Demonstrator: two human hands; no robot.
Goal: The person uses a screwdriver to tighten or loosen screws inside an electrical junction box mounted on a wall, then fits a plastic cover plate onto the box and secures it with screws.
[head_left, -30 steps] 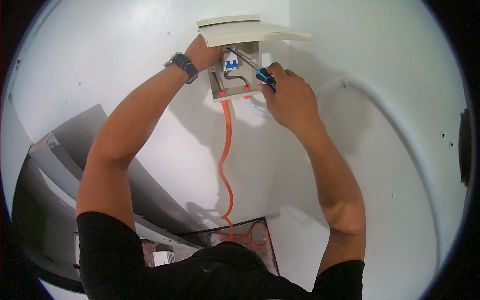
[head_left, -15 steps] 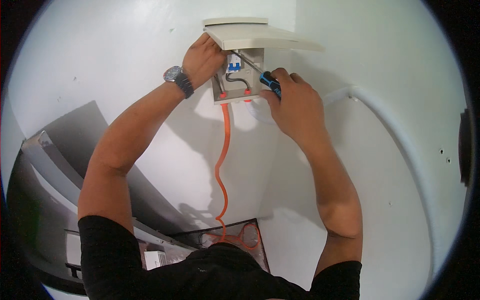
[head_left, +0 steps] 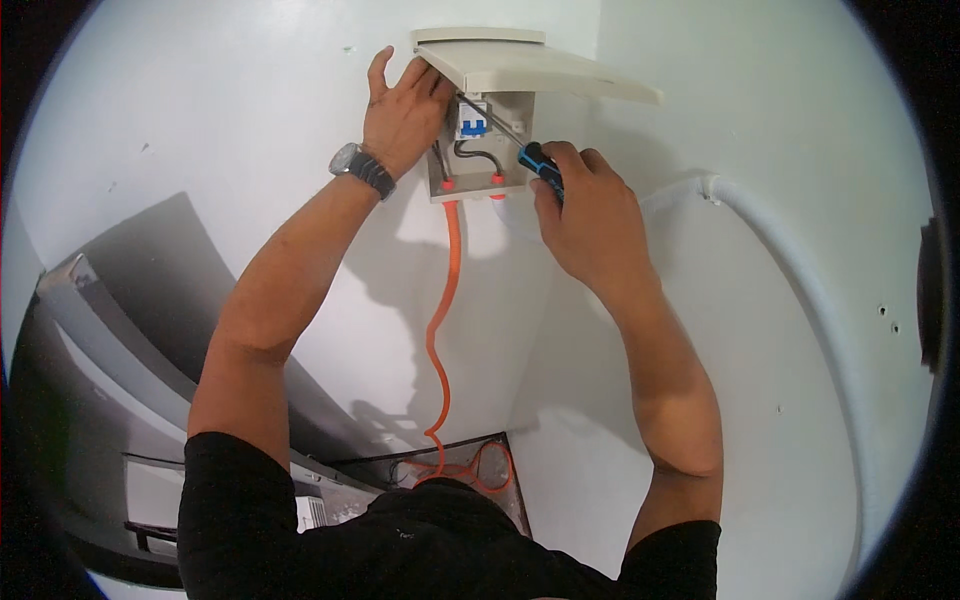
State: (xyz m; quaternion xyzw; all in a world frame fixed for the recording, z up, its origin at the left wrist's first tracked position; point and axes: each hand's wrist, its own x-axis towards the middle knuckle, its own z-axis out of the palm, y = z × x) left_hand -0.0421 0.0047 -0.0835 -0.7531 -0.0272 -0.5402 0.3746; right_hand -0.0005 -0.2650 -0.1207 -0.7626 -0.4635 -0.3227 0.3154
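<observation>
A beige electrical box (head_left: 478,192) is mounted on the wall, its lid (head_left: 545,68) tilted up. Inside sits a white circuit breaker with blue switches (head_left: 473,127), and dark wires (head_left: 482,154) run below it. My right hand (head_left: 597,215) is closed around a black-and-blue screwdriver (head_left: 541,166). The shaft slants up and left across the breaker, its tip near my left fingers under the lid. My left hand (head_left: 403,118), with a watch on the wrist, reaches in at the box's left side. Its little finger sticks out; the other fingers look closed, but their tips are hidden.
An orange conduit (head_left: 447,290) hangs from the box to a coil on the floor below. From the box's right side a white pipe (head_left: 790,255) curves down the right wall. A long grey ledge (head_left: 130,330) runs along the lower left.
My left little finger has lifted away from the other fingers, and the left elbow has shifted right. The screwdriver stays at nearly the same angle. The whole view has moved slightly.
</observation>
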